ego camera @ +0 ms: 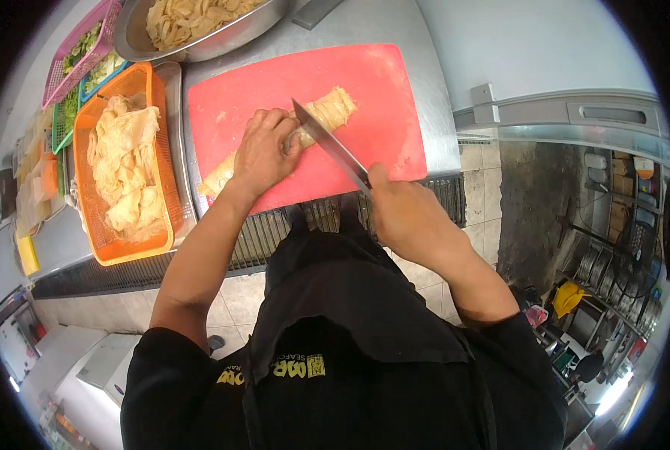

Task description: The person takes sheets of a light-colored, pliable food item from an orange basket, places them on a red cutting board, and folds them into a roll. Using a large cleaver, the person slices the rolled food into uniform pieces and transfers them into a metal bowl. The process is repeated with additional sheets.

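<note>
My right hand (405,216) is closed on the handle of a knife (335,149), its blade slanting up and left across a long pale-yellow food roll, perhaps tofu skin (330,111). The roll lies diagonally on a red cutting board (368,73). My left hand (267,149) presses down on the middle of the roll, fingers curled just left of the blade, and hides part of it. Left of the board, an orange plastic basket (169,225) holds a heap of soft, folded pale-yellow sheets (124,157).
A large steel basin (216,48) of cut yellowish strips stands behind the board. Pink (79,62), blue and green baskets hold leafy vegetables at the far left. A metal tray (174,101) lies under the orange basket. A grey flat bar (315,12) lies at the back.
</note>
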Tool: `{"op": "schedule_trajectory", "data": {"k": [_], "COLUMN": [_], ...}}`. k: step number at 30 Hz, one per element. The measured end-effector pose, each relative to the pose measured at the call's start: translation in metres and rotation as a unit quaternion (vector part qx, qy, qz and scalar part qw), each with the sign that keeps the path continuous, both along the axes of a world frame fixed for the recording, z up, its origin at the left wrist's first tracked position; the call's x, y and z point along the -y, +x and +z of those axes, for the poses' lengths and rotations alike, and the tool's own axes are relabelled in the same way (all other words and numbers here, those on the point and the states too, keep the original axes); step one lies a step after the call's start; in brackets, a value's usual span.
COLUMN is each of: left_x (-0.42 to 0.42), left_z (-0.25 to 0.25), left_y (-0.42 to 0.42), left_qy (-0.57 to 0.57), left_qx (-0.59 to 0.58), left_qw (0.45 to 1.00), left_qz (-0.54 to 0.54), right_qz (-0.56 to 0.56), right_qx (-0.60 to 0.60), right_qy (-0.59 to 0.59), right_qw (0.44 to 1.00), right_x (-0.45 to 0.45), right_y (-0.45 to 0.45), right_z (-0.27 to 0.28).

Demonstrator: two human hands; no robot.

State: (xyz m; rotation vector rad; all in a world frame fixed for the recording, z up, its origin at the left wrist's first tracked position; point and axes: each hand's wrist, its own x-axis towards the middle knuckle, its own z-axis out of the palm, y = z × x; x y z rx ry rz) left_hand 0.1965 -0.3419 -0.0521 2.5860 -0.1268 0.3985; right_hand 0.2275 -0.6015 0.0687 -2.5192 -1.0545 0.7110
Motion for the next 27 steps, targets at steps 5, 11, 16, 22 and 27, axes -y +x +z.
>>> {"op": "schedule_trajectory", "data": {"k": [5, 11, 16, 22, 27], "left_x": [0.003, -0.003, -0.004, -0.010, -0.010], "left_z": [0.000, -0.003, 0.002, 0.003, -0.002], "left_y": [0.006, 0.000, 0.003, -0.009, -0.010], "left_qy": [-0.006, -0.003, -0.024, -0.016, -0.009], "left_qx": [-0.045, -0.019, -0.035, -0.003, 0.000], "left_qw": [0.999, 1.000, 0.999, 1.000, 1.000], "left_qz": [-0.009, 0.018, -0.015, 0.001, 0.007], "right_qz": [-0.050, 0.003, -0.040, -0.012, 0.017], "right_qx": [0.020, -0.054, 0.059, 0.044, -0.002], "right_qy": [0.044, -0.026, 0.091, 0.047, -0.021], "right_qw": [0.998, 0.998, 0.993, 0.998, 1.000], "right_x": [-0.048, -0.012, -0.074, -0.059, -0.010], "right_y": [0.017, 0.010, 0.029, 0.020, -0.005], "right_z": [-0.058, -0.015, -0.092, -0.031, 0.013]}}
